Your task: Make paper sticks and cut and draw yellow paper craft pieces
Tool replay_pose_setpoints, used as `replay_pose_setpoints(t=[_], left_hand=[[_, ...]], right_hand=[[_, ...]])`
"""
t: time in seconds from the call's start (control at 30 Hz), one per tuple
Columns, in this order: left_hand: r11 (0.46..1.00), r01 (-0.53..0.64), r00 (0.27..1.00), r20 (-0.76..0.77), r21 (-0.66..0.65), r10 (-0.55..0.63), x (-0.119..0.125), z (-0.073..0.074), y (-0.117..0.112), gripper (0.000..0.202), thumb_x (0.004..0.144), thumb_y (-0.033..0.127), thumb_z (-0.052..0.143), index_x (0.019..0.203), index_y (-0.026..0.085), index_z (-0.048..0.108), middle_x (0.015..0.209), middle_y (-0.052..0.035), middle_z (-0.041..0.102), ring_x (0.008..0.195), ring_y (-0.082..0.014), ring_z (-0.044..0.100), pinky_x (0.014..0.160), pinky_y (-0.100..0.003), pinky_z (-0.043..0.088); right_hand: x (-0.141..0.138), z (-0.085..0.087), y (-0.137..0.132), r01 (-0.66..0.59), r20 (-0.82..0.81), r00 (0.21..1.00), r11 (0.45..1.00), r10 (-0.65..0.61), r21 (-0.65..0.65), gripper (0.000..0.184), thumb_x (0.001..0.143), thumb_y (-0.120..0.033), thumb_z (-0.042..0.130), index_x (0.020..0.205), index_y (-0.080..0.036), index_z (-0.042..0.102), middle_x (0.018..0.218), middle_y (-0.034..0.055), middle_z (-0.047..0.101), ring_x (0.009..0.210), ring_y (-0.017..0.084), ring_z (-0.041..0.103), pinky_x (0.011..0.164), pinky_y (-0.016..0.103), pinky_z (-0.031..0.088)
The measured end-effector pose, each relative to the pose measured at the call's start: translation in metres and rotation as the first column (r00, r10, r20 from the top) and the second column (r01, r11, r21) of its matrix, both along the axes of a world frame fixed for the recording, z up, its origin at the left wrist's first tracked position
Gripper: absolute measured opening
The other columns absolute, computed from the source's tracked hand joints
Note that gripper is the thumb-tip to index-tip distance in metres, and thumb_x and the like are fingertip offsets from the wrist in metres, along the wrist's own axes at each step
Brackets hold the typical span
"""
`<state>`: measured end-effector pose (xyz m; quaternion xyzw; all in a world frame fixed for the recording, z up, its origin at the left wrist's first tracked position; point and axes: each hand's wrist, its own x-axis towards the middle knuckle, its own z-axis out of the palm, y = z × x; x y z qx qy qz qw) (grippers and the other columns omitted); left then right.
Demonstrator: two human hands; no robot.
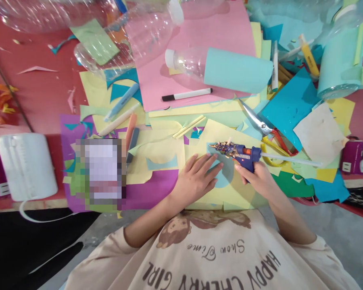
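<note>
My right hand (255, 175) is wrapped round the handle of a blue glue gun (247, 155), its nozzle pointing left. A clear glue stick (293, 159) sticks out of the gun's back end, and scraps cling to its front. My left hand (198, 175) lies flat with fingers spread on pale yellow paper (216, 131). Under and beside its fingertips is a light blue paper piece (225, 173), partly hidden by the hand and the gun. Scissors with red and yellow handles (264, 129) lie just beyond the gun.
A bottle wrapped in light blue paper (237, 68) lies on pink paper (196, 32), near a black-and-white marker (187, 94). Clear bottles (151, 32) lie behind. A white pouch (27, 165) and a blurred-out rectangular object (104, 171) are at left; another blue-covered bottle (340, 56) stands right.
</note>
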<state>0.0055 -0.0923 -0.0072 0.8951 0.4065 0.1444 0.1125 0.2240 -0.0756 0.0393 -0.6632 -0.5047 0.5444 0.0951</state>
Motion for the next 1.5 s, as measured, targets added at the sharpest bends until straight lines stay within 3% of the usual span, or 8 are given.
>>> replay_pose_setpoints(t=[0.43,0.8,0.87,0.93,1.07,1.17,1.37,1.5], left_hand=[[1.000,-0.003,1.000,-0.014,0.018,0.003,0.000,0.000,0.000,0.036,0.092,0.031,0.052,0.126,0.025,0.059,0.136,-0.0063,0.059,0.122,-0.0232,0.056,0.108,-0.042,0.037],[1.000,-0.004,1.000,-0.001,0.030,0.004,0.000,-0.001,0.000,0.036,0.092,0.030,0.052,0.127,0.025,0.058,0.135,-0.0060,0.060,0.123,-0.0237,0.056,0.108,-0.043,0.037],[1.000,-0.007,1.000,0.005,0.029,0.007,0.000,-0.001,0.000,0.035,0.092,0.030,0.053,0.127,0.024,0.058,0.135,-0.0062,0.060,0.123,-0.0238,0.056,0.108,-0.043,0.037],[1.000,-0.014,1.000,0.004,0.025,0.014,0.000,-0.001,0.000,0.035,0.092,0.029,0.053,0.126,0.022,0.058,0.135,-0.0072,0.060,0.124,-0.0238,0.056,0.109,-0.043,0.038],[1.000,-0.019,1.000,-0.025,0.011,0.019,-0.002,0.004,0.000,0.035,0.093,0.030,0.052,0.124,0.015,0.057,0.134,-0.0104,0.061,0.124,-0.0248,0.056,0.107,-0.043,0.041],[1.000,-0.012,0.999,-0.050,-0.006,0.012,-0.004,0.011,0.000,0.036,0.093,0.031,0.053,0.124,0.015,0.056,0.133,-0.0102,0.061,0.122,-0.0259,0.057,0.105,-0.045,0.042],[0.997,-0.072,0.995,0.076,0.004,0.071,-0.022,0.015,0.019,0.021,0.093,0.028,0.053,0.110,0.018,0.060,0.118,-0.0101,0.068,0.107,-0.0223,0.063,0.090,-0.037,0.048],[0.940,-0.337,0.941,0.016,0.054,0.337,-0.042,0.012,0.045,0.014,0.091,0.025,0.054,0.102,0.020,0.061,0.102,-0.0090,0.068,0.094,-0.0255,0.062,0.080,-0.039,0.046]], right_hand=[[0.000,0.001,-0.002,0.019,-0.011,1.000,1.000,-0.019,0.015,0.036,0.085,-0.045,0.053,0.059,-0.021,0.046,0.045,-0.0030,0.048,0.045,0.011,0.050,0.050,0.025,0.042],[0.053,0.019,-0.015,0.334,0.029,0.942,0.942,-0.335,0.030,0.033,0.077,-0.043,0.065,0.057,-0.021,0.052,0.045,0.0011,0.055,0.044,0.013,0.051,0.047,0.028,0.042],[0.067,0.019,-0.013,0.448,-0.059,0.894,0.887,-0.444,0.115,0.017,0.078,-0.034,0.064,0.071,-0.022,0.055,0.048,-0.0009,0.057,0.043,0.014,0.052,0.045,0.028,0.039],[0.081,0.013,-0.008,0.605,-0.183,0.797,0.758,-0.576,0.245,0.020,0.071,-0.027,0.067,0.086,-0.025,0.055,0.049,-0.0044,0.057,0.040,0.015,0.051,0.040,0.027,0.034],[0.110,-0.010,0.011,0.714,-0.269,0.645,0.438,-0.716,0.547,0.020,0.056,-0.028,0.069,0.072,-0.018,0.061,0.059,-0.0021,0.060,0.043,0.012,0.048,0.050,0.031,0.040],[0.134,-0.027,0.022,0.650,-0.201,0.607,0.335,-0.769,0.682,0.014,0.056,-0.029,0.066,0.063,-0.018,0.060,0.062,-0.0021,0.052,0.056,0.012,0.046,0.060,0.031,0.039],[0.172,-0.044,0.025,0.264,0.258,0.631,0.515,-0.732,0.816,0.027,0.062,-0.037,0.071,0.056,-0.020,0.052,0.075,0.0054,0.049,0.069,0.020,0.050,0.063,0.039,0.040],[0.187,-0.046,0.019,0.032,0.375,0.562,0.473,-0.737,0.881,0.033,0.073,-0.047,0.069,0.060,-0.021,0.053,0.084,0.0115,0.054,0.087,0.028,0.058,0.071,0.047,0.043]])
